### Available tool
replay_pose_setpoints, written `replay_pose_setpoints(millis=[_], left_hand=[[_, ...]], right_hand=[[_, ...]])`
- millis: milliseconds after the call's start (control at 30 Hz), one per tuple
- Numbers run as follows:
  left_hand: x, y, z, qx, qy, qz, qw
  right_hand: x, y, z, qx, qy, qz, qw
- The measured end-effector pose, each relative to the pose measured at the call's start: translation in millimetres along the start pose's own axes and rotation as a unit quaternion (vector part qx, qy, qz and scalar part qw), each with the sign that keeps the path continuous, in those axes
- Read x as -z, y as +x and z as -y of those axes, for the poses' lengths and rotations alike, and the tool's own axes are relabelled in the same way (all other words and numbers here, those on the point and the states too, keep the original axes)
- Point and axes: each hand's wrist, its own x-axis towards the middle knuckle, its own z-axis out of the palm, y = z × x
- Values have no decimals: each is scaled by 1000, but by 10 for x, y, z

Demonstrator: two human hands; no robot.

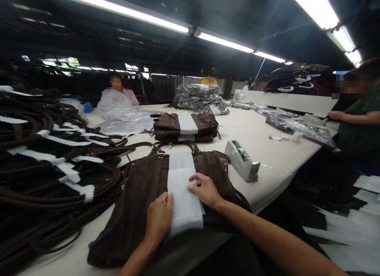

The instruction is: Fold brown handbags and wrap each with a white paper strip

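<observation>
A dark brown bag (136, 197) lies on the white table in front of me, with a white paper strip (181, 197) running down its middle. My left hand (159, 214) rests at the strip's left edge, fingers curled together; what they grip, if anything, is hidden. On the strip's right side is my right hand (204, 189), its thumb and fingertips brought together over the paper. Whether a small piece is between those fingertips cannot be made out. A grey tape dispenser (242, 161) stands to the right of the bag. Behind it lies another brown bag (169, 127) with a white band.
Brown bags with white-wrapped handles (65, 165) are heaped at the left. Plastic-wrapped goods (197, 98) sit at the back and along the right table edge. Clear plastic (127, 119) lies near a person in pink (130, 96). Another person (360, 117) stands at the right.
</observation>
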Motion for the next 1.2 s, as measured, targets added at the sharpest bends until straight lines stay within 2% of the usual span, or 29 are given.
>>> replay_pose_setpoints(millis=[267,433,500,633,700,800,900,967,1033,1100,1200], left_hand=[[72,53,-22,-2,27,32,999],[136,93,-108,15,59,35,998],[178,79,-124,-17,92,20,995],[282,58,-136,-144,141,-32,979],[297,91,-180,-189,148,-32,970],[180,216,-316,-230,124,13,965],[-80,382,-436,-257,121,76,956],[-250,466,-437,-269,143,103,947],[-370,509,-356,-284,169,98,939],[-451,524,-212,-312,195,65,928],[-574,561,43,-378,221,5,899]], right_hand=[[-130,146,-183,-7,-30,-86,996],[-125,163,-188,7,-66,-128,990],[-124,162,-181,8,-67,-138,988],[-125,155,-169,0,-88,-159,983],[-123,154,-157,-10,-105,-160,982],[-117,165,-136,-23,-121,-150,981],[-116,201,-132,-21,-124,-139,982],[-117,228,-135,-24,-124,-135,983],[-122,232,-129,-32,-130,-129,983],[-124,196,-95,-24,-148,-110,983],[-76,68,35,18,-213,-45,976]])
